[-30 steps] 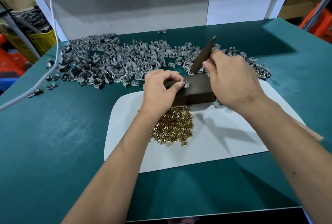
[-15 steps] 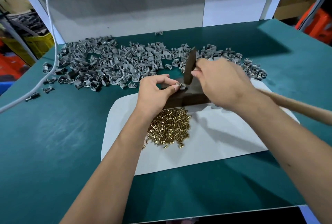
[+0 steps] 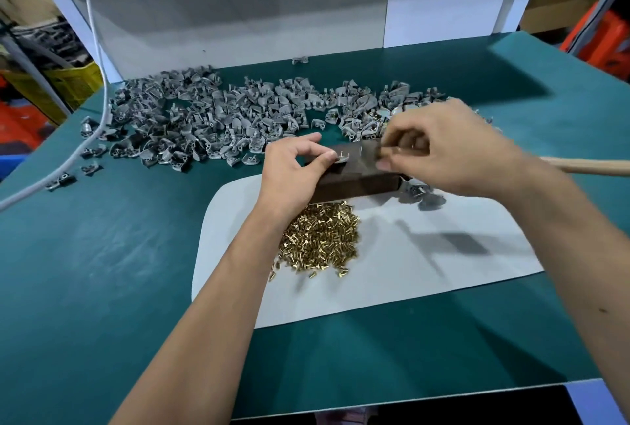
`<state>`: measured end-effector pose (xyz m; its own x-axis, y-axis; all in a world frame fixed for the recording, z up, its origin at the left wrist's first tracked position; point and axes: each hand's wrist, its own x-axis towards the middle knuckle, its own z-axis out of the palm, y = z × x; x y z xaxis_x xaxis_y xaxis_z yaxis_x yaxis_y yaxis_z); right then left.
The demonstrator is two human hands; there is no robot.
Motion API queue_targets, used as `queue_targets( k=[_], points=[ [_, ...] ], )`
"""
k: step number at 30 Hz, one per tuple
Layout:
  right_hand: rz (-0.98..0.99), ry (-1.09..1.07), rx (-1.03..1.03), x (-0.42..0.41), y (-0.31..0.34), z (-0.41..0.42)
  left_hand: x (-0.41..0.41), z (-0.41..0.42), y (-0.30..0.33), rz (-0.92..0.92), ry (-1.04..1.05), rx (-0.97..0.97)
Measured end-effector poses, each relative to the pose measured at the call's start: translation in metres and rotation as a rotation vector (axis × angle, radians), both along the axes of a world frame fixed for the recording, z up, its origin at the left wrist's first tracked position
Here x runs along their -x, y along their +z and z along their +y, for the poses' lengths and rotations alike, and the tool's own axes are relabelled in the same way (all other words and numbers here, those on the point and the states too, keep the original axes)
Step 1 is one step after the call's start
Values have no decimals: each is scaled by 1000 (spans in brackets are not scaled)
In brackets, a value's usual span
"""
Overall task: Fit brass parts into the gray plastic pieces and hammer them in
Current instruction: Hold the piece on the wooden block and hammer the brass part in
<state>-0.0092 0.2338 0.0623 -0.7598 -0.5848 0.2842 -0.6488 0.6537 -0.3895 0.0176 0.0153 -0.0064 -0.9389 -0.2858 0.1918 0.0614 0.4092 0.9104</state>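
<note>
Your left hand pinches the small gray plastic piece on the dark metal block; your right hand grips the wooden-handled hammer. Strike squarely, fingertips clear.

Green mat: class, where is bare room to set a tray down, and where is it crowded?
Free: green mat left of the white sheet and nearest the person. Crowded: gray plastic pieces along the far side.
</note>
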Motion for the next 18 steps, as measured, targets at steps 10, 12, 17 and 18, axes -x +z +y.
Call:
queue_targets(
  k=[10,12,17,18],
  points=[
    [-51,110,-336,-13,-28,4,0,0,-1,2,-18,46],
    [-100,115,-278,-8,-29,2,0,-1,-1,11,-19,54],
    [62,22,89,4,-29,-16,0,-1,0,48,-32,97],
    [104,1,75,6,-30,-21,-1,-1,0,55,-41,107]
  ],
)
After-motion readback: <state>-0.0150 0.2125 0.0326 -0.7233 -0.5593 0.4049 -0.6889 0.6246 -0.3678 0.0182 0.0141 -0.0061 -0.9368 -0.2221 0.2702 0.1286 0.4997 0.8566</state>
